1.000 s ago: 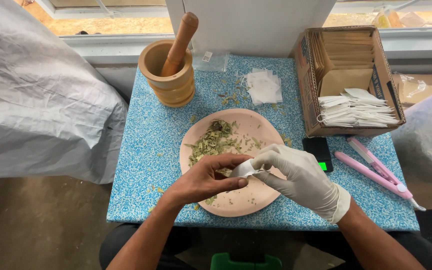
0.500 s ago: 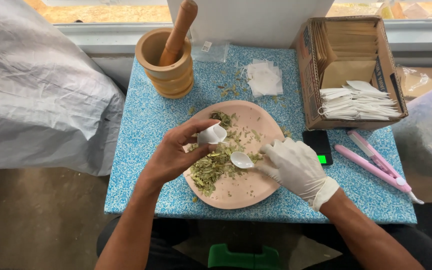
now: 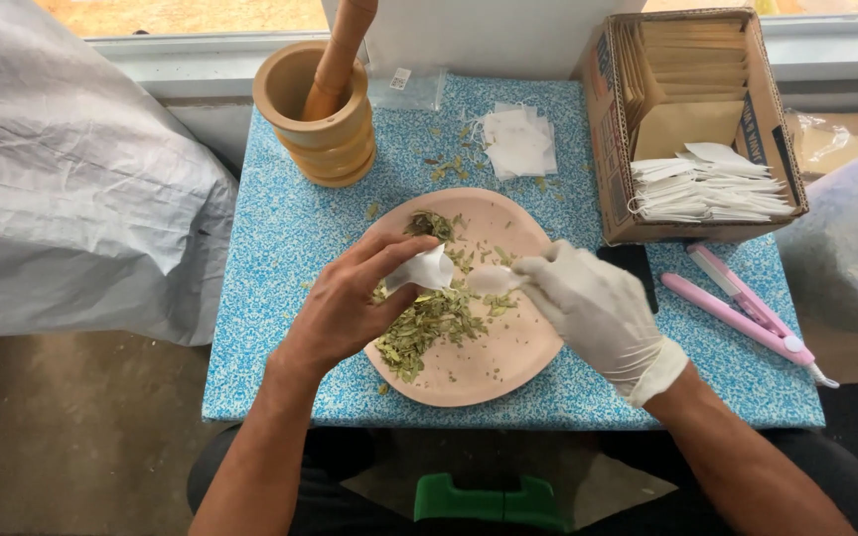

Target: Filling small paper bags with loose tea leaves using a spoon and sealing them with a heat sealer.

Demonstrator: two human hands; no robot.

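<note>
The left hand (image 3: 350,308) is bare and its fingers pinch a small white paper bag (image 3: 423,269) by its edge, holding it just above the pink plate (image 3: 479,369). The right hand (image 3: 598,313) wears a white glove and its fingers are closed around a small white spoon (image 3: 491,280), whose bowl is just beside the open side of the bag. Under both hands, a heap of dried green leaves (image 3: 427,326) lies on the plate, and a smaller heap lies near the far rim. The plate stands in the middle of the blue speckled tabletop (image 3: 280,248). At the far left corner stands a wooden mortar (image 3: 322,124) with a wooden pestle (image 3: 338,55) leaning inside it. Near the far edge lies a small stack of white bags (image 3: 518,139), with some leaf crumbs around it. To the right stands a cardboard box (image 3: 692,119) that holds brown envelopes and more white bags. In front of the box lies a pink sealing tool (image 3: 747,313), well apart from the hands.
</note>
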